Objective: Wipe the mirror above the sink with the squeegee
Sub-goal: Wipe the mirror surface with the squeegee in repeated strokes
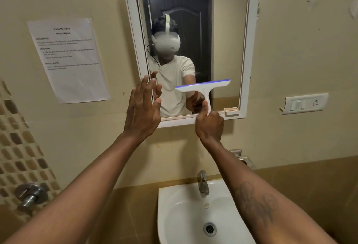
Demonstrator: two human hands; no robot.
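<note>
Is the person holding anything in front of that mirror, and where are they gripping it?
The right hand holds a white squeegee by the bottom of its handle, blade end up. The left hand is open with fingers spread and holds nothing.

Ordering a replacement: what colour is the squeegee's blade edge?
Blue-violet, on a white squeegee; head view.

The mirror (222, 30) hung on the wall above the sink (174, 214), with the tap (203, 182) between them. A paper sheet (69, 59) was left of the mirror, a switch plate (306, 103) right of it.
</note>
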